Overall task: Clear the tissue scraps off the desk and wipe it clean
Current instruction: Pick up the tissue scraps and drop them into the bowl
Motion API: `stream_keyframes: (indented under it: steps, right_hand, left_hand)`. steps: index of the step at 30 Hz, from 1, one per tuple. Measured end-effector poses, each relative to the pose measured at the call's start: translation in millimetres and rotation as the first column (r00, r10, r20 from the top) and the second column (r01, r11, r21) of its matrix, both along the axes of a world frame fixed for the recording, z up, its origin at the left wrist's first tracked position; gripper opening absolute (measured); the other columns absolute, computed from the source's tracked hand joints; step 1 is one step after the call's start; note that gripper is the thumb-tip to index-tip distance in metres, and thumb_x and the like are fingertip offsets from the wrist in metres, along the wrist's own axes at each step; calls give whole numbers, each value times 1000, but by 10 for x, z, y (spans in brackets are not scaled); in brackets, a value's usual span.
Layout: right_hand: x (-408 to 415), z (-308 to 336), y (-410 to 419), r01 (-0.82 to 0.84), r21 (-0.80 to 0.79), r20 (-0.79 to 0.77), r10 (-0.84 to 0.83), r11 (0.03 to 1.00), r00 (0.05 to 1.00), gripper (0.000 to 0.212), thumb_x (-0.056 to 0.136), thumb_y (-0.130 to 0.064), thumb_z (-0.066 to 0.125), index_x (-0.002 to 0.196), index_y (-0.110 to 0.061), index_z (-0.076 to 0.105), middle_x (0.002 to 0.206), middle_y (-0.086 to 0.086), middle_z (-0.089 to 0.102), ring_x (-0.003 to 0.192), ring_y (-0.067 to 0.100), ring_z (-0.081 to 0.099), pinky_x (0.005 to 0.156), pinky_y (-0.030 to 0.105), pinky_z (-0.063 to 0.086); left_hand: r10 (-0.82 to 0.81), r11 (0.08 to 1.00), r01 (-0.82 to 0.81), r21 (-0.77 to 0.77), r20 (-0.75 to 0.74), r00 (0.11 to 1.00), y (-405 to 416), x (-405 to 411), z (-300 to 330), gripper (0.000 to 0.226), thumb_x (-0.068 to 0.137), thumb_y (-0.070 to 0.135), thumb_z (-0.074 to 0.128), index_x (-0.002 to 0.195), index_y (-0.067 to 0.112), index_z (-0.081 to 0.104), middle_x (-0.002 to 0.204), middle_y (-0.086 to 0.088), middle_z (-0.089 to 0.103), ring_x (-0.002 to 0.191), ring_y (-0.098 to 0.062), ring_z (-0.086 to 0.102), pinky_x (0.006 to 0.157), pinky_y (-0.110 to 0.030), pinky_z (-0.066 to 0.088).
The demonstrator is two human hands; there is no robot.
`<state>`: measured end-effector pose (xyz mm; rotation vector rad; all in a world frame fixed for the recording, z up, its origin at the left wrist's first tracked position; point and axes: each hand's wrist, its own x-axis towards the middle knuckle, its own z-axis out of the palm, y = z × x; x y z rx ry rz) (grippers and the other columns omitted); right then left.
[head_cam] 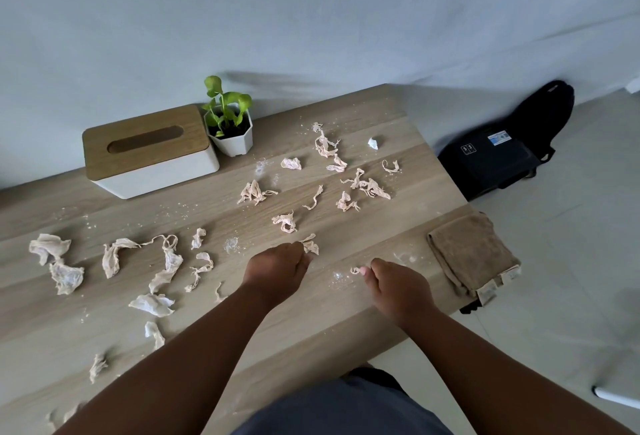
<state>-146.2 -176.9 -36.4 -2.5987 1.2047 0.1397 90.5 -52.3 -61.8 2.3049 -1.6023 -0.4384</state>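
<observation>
Several torn, twisted tissue scraps lie scattered over the wooden desk, with white crumbs among them. My left hand is over the middle of the desk, its fingertips pinching a pale scrap. My right hand is beside it and pinches a tiny scrap between thumb and finger. More scraps lie further back and to the left. A folded brown cloth lies on the desk's right edge, just right of my right hand.
A white tissue box with a wooden lid and a small potted plant stand at the back against the wall. A black bag lies on the tiled floor off the desk's right end.
</observation>
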Motion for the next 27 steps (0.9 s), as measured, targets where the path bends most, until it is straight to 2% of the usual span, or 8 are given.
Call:
stream_keyframes:
  steps: [3,4,8,10,14,18,24,27]
  right_hand:
    - [17,14,-53,-23,47,15,22,999,1000,34,94,-62,48,82,-31,44,60,-13,43,53,2,41,50,25,25]
    - [27,-4,-83,-45,61,17,44,997,999,36,92,-65,51,84,-31,43,61,-14,43,55,2,41,51,25,27]
    - [51,-126,-141,-150,18,32,149,989,988,33,95,-60,52,101,-27,55,85,-6,70,76,17,68,59,27,41]
    - [73,-168,-183,-194,7,43,193,981,980,30,97,-55,52,106,-27,57,91,-4,72,83,19,70,62,28,48]
    - [149,-232,-217,-253,34,77,250,967,965,29,98,-50,52,108,-23,58,96,-5,69,86,19,67,64,30,50]
    - [196,-257,-213,-295,25,11,295,955,955,29,99,-48,49,108,-21,56,99,-1,65,91,24,64,67,37,54]
    - [222,-243,-233,-307,57,-4,308,950,951,13,99,-25,62,100,-12,63,91,7,67,85,31,66,57,42,55]
    - [232,-217,-244,-304,74,-12,306,950,952,14,102,-24,58,103,-10,63,96,8,67,91,31,65,62,42,55]
  left_hand:
    - [29,1000,-29,-1,-4,1000,2,-8,-2,29,100,50,51,107,24,60,92,5,68,82,-25,69,63,-34,52]
    - [37,999,-37,8,1,999,-8,-7,-9,30,100,50,52,111,23,60,95,4,69,85,-25,69,64,-34,53]
    - [44,997,-44,61,9,999,-33,18,-45,35,98,53,50,121,25,52,104,4,71,93,-26,71,68,-36,55]
    - [69,995,-69,66,9,998,-59,22,-51,38,98,52,50,127,28,49,106,4,71,94,-26,71,70,-36,55]
    - [79,992,-78,104,1,997,-97,12,-92,48,98,62,47,136,33,42,117,5,70,102,-24,70,75,-39,58]
    - [109,984,-104,145,-33,993,-153,-27,-129,47,96,65,48,132,35,43,121,5,69,107,-25,69,77,-38,57]
    - [138,983,-132,124,-36,990,-214,-84,-146,23,103,45,46,119,30,53,105,4,68,94,-27,69,68,-34,50]
    - [128,985,-123,118,-39,991,-227,-102,-125,19,104,38,46,113,25,55,101,2,66,90,-29,67,67,-36,51]
